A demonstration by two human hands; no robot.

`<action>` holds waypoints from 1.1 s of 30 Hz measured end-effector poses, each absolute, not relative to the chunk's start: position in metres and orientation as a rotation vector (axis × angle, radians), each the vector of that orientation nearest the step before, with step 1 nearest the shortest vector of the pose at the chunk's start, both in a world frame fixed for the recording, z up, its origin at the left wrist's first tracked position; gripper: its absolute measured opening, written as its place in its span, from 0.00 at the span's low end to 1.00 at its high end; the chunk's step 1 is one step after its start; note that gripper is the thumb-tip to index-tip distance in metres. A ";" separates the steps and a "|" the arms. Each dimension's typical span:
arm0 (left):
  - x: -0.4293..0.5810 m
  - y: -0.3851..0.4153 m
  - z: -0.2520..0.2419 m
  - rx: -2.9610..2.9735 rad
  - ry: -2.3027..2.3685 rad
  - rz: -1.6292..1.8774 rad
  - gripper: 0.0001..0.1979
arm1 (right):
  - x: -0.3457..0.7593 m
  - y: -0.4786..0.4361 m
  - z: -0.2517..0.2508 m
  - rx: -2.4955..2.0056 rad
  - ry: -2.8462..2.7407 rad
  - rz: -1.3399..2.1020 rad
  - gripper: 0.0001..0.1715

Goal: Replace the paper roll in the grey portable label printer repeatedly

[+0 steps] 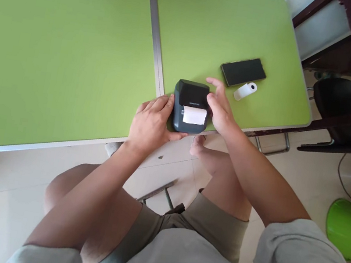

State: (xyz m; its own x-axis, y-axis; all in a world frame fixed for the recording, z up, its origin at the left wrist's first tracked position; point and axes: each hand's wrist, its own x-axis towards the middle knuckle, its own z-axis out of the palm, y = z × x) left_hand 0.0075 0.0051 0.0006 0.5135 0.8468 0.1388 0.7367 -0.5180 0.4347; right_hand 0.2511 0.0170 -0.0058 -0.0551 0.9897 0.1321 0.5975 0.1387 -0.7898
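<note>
"What's at eight o'clock from the dark printer (188, 99)?"
"The left hand (151, 121), half-curled, holding its side."
"The printer itself?"
"At the near edge of the green table (72, 66), white paper (194, 116) showing."
"Three o'clock?"
"The right hand (221, 110), half-open; whether it touches, I can't tell."
"Further right?"
"A phone (243, 71) toward half past one, a paper roll (244, 91) at two."

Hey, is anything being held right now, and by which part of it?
The small printer: the left grip has it by its left side and near edge. The right grip is at its right side; holding there is unclear.
</note>
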 end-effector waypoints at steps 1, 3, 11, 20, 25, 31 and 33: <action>0.007 0.005 0.001 2.440 1.325 0.477 0.53 | 0.252 0.017 -0.007 -1.510 -1.730 0.756 0.39; 0.007 0.004 0.002 2.445 1.325 0.469 0.53 | 0.254 0.017 -0.010 -1.463 -1.724 0.802 0.41; 0.010 0.002 -0.001 2.492 1.321 0.466 0.56 | 0.266 0.013 0.004 -1.508 -1.846 0.706 0.44; 0.012 0.000 0.005 2.490 1.316 0.396 0.57 | 0.243 0.023 0.052 -1.602 -1.787 0.373 0.16; 0.012 -0.001 0.008 2.488 1.325 0.376 0.56 | 0.235 0.035 0.059 -1.728 -2.243 0.199 0.08; 0.012 -0.001 0.010 2.463 1.315 0.353 0.57 | 0.230 0.062 0.071 -1.810 -2.531 0.341 0.25; 0.012 -0.001 0.011 2.459 1.316 0.348 0.57 | 0.229 0.061 0.081 -1.815 -2.520 0.449 0.25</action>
